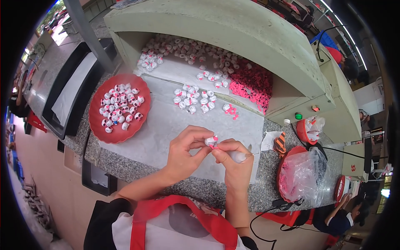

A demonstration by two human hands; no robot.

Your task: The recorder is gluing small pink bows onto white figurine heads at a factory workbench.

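Observation:
In front of my chest, my left hand (pixel 188 146) pinches a small white toy head (pixel 211 141) with pink on it between thumb and fingers. My right hand (pixel 234 157) meets it there, its thumb and forefinger pressing a small pink piece (pixel 213 146) against the head's lower side. Tucked in the same hand is a small whitish bottle (pixel 238 156) with a thin tip pointing right. Beyond my hands, several white heads (pixel 191 98) sit in a cluster on the white paper sheet (pixel 160 125). A few loose pink pieces (pixel 234 113) lie right of them.
A red scalloped plate (pixel 95 125) of heads stands left, near black trays (pixel 66 91). The pale green arched machine (pixel 225 25) shelters more heads and a pink heap (pixel 252 85). Right are an orange-black striped item (pixel 280 143), a plastic-covered red plate (pixel 280 183) and a red bowl (pixel 301 132).

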